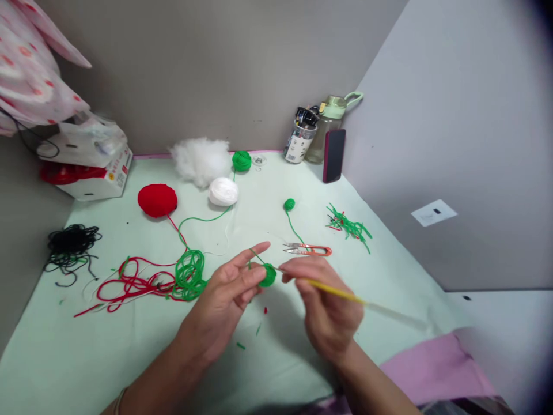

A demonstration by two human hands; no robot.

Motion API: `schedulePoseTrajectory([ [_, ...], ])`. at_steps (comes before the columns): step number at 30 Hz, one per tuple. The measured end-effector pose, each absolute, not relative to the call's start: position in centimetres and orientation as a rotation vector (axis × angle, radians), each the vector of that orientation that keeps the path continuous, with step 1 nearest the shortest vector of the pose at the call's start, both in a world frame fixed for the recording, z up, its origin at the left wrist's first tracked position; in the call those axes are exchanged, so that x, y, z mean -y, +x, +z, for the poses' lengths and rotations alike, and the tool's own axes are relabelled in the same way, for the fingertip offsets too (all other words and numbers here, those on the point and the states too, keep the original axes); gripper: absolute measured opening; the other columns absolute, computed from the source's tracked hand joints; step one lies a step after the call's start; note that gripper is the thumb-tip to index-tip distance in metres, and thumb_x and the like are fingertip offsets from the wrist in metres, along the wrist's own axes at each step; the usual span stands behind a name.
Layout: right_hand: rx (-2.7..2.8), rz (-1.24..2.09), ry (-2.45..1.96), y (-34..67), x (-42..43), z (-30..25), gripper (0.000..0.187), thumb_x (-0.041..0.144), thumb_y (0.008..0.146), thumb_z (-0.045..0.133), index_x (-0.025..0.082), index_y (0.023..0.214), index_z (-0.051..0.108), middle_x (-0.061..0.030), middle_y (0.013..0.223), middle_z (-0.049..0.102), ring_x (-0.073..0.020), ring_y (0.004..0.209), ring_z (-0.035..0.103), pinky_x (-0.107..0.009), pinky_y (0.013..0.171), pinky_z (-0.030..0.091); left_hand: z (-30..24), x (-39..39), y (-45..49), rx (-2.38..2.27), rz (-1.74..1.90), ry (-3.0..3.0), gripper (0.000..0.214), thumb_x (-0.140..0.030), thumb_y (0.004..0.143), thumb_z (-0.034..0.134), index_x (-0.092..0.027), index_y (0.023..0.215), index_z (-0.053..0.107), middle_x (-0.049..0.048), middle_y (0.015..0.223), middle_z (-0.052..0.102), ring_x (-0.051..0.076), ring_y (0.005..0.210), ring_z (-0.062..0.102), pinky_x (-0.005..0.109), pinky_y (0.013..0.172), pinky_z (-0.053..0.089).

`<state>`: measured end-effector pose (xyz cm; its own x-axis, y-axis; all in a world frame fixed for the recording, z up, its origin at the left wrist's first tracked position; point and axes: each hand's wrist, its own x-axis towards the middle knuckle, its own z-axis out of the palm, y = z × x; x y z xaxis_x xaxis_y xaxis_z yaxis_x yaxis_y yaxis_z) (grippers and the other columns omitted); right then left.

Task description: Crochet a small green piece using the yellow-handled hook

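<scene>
Mid-stitch at frame centre: left hand [231, 288] pinching green crochet piece [268, 275], right hand [324, 305] gripping yellow hook [337, 293]; next needs steady yarn tension.

A pale green table [108, 357] carries crochet supplies. Just beyond the fingertips [263, 246] of the left hand [228, 294] lie orange-handled snips [309, 249]. A little past those sits a small green crocheted piece [289, 204] with a yarn tail, and to its right a heap of green yarn scraps [349, 226]. To the left of the fingers lies a loose green yarn coil [189, 274] beside tangled red yarn [129, 283]. Farther away sit a red yarn ball [157, 199], a white yarn ball [223, 191], white stuffing [201, 158] and a green yarn ball [241, 161]. Black yarn [71, 245] lies far left.
</scene>
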<state>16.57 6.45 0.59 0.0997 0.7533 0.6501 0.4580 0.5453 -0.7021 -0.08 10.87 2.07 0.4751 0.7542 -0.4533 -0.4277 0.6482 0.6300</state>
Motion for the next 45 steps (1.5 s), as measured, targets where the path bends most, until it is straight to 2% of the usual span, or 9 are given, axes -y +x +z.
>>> schedulePoseTrajectory([
  [3,1.263,0.651,-0.979,16.5,-7.2,1.1,0.022,0.019,0.106,0.059,0.027,0.107,0.079,-0.0025,0.088,0.075,-0.0151,0.069,0.067,-0.032,0.065,0.06,2.3,-11.0,-0.2,-0.797,0.822,0.525,0.045,-0.027,0.081,0.09,-0.024,0.125,0.08,-0.0074,0.065,0.051,0.006,0.06,0.038,0.02,0.071,0.042],
  [6,1.28,0.735,-0.961,16.1,-7.6,1.2,0.018,0.022,0.104,0.063,0.027,0.103,0.08,-0.0045,0.093,0.078,-0.0186,0.08,0.073,-0.033,0.068,0.061,2.2,-10.7,0.2,-0.793,0.869,0.611,0.045,-0.027,0.08,0.091,-0.029,0.124,0.08,-0.0033,0.083,0.066,0.009,0.075,0.055,0.021,0.078,0.045],
  [13,1.708,0.142,-1.092,16.1,-6.5,0.3,0.037,0.007,0.099,0.064,0.028,0.126,0.077,-0.0093,0.113,0.079,-0.0223,0.099,0.075,-0.036,0.082,0.063,1.7,-10.6,0.5,-0.785,0.832,0.51,0.045,-0.03,0.079,0.091,-0.026,0.123,0.081,-0.0033,0.077,0.063,0.009,0.071,0.053,0.021,0.074,0.046],
  [18,1.3,0.578,-1.05,16.6,-7.2,1.3,0.019,0.02,0.103,0.063,0.026,0.104,0.081,-0.005,0.086,0.077,-0.0181,0.072,0.069,-0.035,0.067,0.061,1.8,-11.2,0.1,-0.784,0.83,0.448,0.036,-0.026,0.08,0.089,-0.023,0.115,0.084,-0.0032,0.076,0.06,0.009,0.07,0.05,0.024,0.083,0.047],
  [22,1.233,0.794,-1.004,16.3,-7.9,1.1,0.014,0.028,0.101,0.069,0.025,0.098,0.083,-0.0054,0.09,0.079,-0.0184,0.078,0.07,-0.032,0.066,0.059,1.7,-10.9,0.1,-0.814,0.852,0.615,0.034,-0.026,0.081,0.089,-0.029,0.115,0.084,-0.0008,0.089,0.07,0.013,0.087,0.059,0.025,0.087,0.046],
  [29,1.086,0.923,-1.008,16.5,-8.0,0.6,0.015,0.034,0.1,0.07,0.023,0.097,0.08,-0.0042,0.088,0.077,-0.015,0.07,0.068,-0.03,0.067,0.059,1.8,-10.9,0.0,-0.869,0.851,0.675,0.024,-0.028,0.083,0.086,-0.029,0.107,0.086,-0.003,0.083,0.065,0.01,0.07,0.055,0.027,0.08,0.044],
  [34,0.994,1.043,-0.965,16.7,-8.3,1.0,0.021,0.037,0.102,0.067,0.02,0.091,0.075,-0.0037,0.084,0.076,-0.0135,0.064,0.067,-0.029,0.064,0.06,1.9,-10.9,0.0,-0.845,0.843,0.687,0.021,-0.031,0.087,0.083,-0.028,0.108,0.085,-0.0009,0.086,0.066,0.013,0.078,0.06,0.028,0.083,0.045],
  [38,1.097,0.945,-0.995,16.7,-7.9,1.2,0.021,0.034,0.105,0.062,0.021,0.095,0.075,-0.0047,0.087,0.076,-0.0154,0.069,0.07,-0.031,0.066,0.06,2.0,-10.7,-0.1,-0.864,0.863,0.705,0.022,-0.031,0.087,0.083,-0.027,0.109,0.085,0.0001,0.088,0.065,0.016,0.084,0.06,0.028,0.084,0.048],
  [45,1.615,0.351,-1.044,16.5,-6.6,1.4,0.027,0.012,0.105,0.052,0.025,0.116,0.071,-0.0065,0.097,0.079,-0.0214,0.087,0.075,-0.038,0.076,0.063,1.4,-10.5,-0.2,-0.949,0.935,0.866,0.029,-0.034,0.088,0.082,-0.03,0.117,0.082,-0.0009,0.087,0.066,0.016,0.086,0.06,0.026,0.082,0.049],
])
